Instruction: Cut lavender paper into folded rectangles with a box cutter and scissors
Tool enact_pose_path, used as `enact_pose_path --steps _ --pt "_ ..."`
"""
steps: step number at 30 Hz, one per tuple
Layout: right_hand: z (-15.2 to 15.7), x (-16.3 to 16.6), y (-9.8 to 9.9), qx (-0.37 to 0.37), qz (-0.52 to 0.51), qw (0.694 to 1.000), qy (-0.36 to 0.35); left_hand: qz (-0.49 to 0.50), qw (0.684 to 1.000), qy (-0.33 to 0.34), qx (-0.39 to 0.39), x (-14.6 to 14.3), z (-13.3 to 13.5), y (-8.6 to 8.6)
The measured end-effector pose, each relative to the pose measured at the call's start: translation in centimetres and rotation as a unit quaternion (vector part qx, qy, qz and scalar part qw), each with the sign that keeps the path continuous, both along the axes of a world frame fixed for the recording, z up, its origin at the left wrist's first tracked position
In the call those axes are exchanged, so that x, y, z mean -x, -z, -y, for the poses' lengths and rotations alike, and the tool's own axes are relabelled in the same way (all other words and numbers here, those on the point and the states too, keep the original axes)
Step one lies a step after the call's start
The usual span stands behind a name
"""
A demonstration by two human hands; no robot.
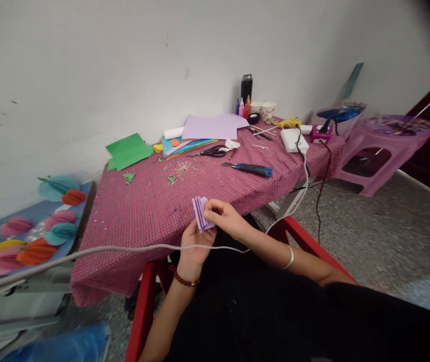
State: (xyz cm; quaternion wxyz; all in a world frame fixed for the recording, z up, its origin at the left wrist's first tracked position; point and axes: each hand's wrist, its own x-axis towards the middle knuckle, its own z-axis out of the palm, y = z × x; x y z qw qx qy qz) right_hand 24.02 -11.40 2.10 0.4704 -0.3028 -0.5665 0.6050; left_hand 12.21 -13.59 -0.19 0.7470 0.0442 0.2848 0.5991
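Note:
A small piece of purple paper with several folds [200, 212] is between my two hands, just off the table's front edge. My left hand [196, 244] cups it from below, palm up, with the fingers behind the paper. From the right, my right hand [224, 216] pinches the paper's right side between thumb and fingers. On the table beyond lie a blue-and-black utility knife [250, 169], black-handled scissors [213, 151], a large sheet of purple paper [215, 125] and green paper [130, 151]. Small paper scraps [183, 170] are scattered nearby.
A white cable [124, 248] crosses in front of my wrists. A white power bank [293, 140], small bottles [242, 108] and a black flask [246, 88] stand at the back right. Paper fruit shapes [37, 251] lie on the left. A pink stool [380, 151] stands at right.

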Motion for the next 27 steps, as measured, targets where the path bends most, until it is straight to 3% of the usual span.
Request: enact_pose_path --steps 9,16,22,27 --pt "-0.21 0.22 0.73 -0.013 -0.034 0.999 0.038 0.012 1.000 0.001 -0.007 0.27 -0.18 0.49" --pt "-0.20 -0.09 0.33 -0.054 0.051 0.997 0.033 -0.028 0.999 -0.031 -0.020 -0.38 0.03 0.04" --pt "-0.22 -0.02 0.42 -0.053 0.034 0.997 0.042 -0.048 0.997 -0.038 -0.040 -0.49 0.16 0.09" --pt "0.35 0.02 1.00 -0.134 0.098 0.982 0.086 -0.165 0.976 -0.079 -0.117 -0.59 0.57 0.39"
